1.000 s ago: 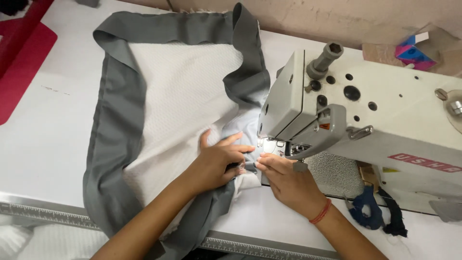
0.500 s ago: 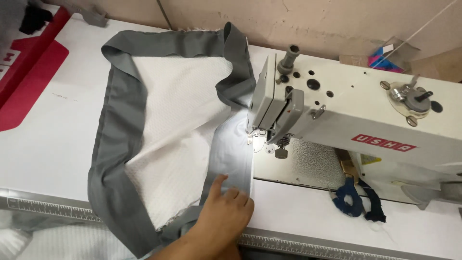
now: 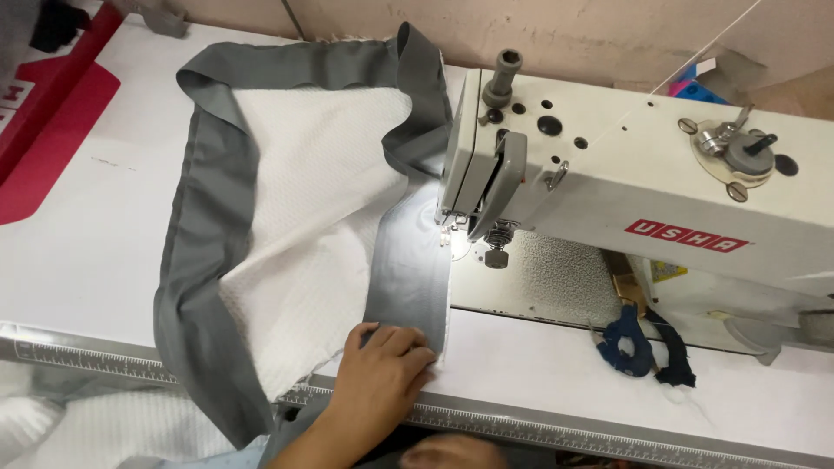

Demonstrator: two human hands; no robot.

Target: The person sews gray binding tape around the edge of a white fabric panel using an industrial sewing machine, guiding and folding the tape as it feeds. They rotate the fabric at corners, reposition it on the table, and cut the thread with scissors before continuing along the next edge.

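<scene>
White sewing table (image 3: pixel 95 260) carries a white sewing machine (image 3: pixel 643 200) at its right side. On the table lies a white textured cloth (image 3: pixel 304 234) with a grey border strip (image 3: pixel 408 278) that runs under the needle area. Left hand (image 3: pixel 382 382) lies flat on the grey strip at the front edge, fingers pressed together. The right hand is not visible clearly. Blue thread snips (image 3: pixel 630 343) lie beside the machine.

Needle area under the machine head (image 3: pixel 486 174): glare, too small to resolve. Left hand (image 3: pixel 382 373) covers the grey strip's (image 3: pixel 408 269) near end. Blurred shape at bottom edge (image 3: pixel 456 453), possibly the right hand; grip unreadable.
</scene>
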